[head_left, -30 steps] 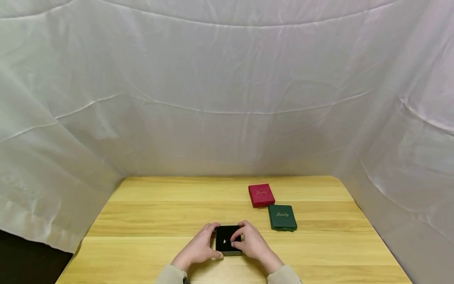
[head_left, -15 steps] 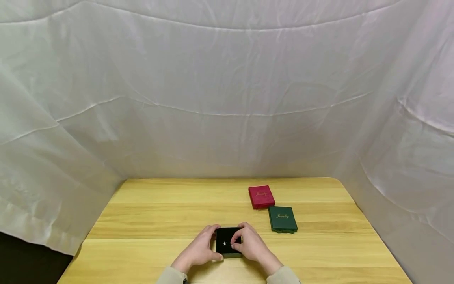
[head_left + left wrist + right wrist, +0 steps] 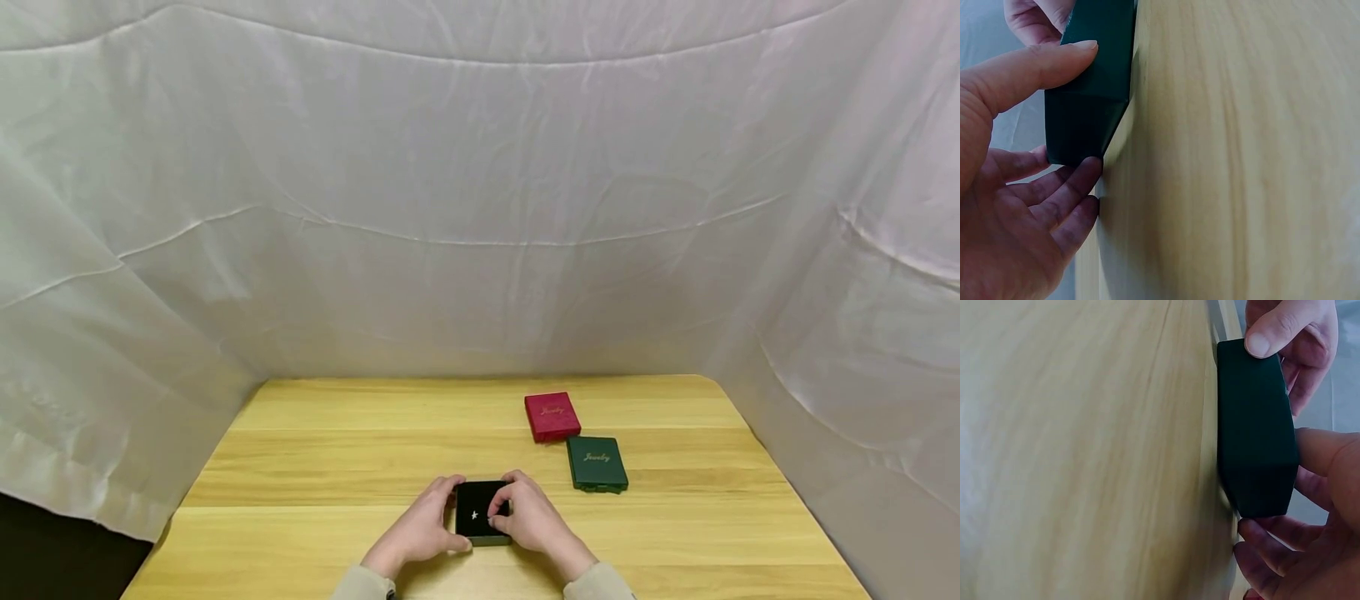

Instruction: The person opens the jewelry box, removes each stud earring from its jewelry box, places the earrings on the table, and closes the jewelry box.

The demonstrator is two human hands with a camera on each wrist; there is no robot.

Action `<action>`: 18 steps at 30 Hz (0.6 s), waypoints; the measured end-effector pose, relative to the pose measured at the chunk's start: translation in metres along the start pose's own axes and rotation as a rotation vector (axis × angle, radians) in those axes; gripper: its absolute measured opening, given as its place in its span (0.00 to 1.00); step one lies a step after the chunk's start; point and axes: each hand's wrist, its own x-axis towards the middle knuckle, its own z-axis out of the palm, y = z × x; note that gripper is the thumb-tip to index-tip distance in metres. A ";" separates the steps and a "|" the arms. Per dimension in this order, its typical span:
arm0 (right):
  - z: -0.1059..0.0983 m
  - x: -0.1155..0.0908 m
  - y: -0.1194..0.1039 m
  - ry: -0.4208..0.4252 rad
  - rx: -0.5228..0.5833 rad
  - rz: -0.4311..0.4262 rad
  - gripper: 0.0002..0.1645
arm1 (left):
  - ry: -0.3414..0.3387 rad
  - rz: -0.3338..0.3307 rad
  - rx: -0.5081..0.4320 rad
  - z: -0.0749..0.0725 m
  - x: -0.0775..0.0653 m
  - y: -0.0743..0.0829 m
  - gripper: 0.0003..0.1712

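A dark green jewelry box lies open-topped at the front of the table, its black insert facing up. On the insert sits a small silvery star-shaped piece of jewelry. My left hand grips the box from the left, thumb at the near corner and fingers at the far one. From the right, my right hand reaches over the box, its thumb and index fingertips together on the insert; I cannot tell what lies between them. Its other fingers touch the box's side.
A closed red box with gold lettering stands farther back, right of center. Just in front of it and to the right is a closed green box. White cloth hangs behind and beside the wooden table.
The right thumb and index fingertips have shifted very slightly over the insert. The left hand, the held box and the star piece stay as they were; the camera view tilts slightly.
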 end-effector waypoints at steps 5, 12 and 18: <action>-0.002 0.000 -0.002 -0.020 0.032 0.007 0.12 | -0.005 -0.015 0.003 0.000 0.001 -0.002 0.53; -0.005 -0.001 -0.003 -0.051 0.105 0.047 0.12 | -0.013 -0.014 -0.005 -0.002 0.001 0.000 0.53; -0.011 -0.005 -0.001 -0.062 0.215 0.080 0.10 | -0.017 -0.015 -0.002 -0.002 0.000 0.001 0.53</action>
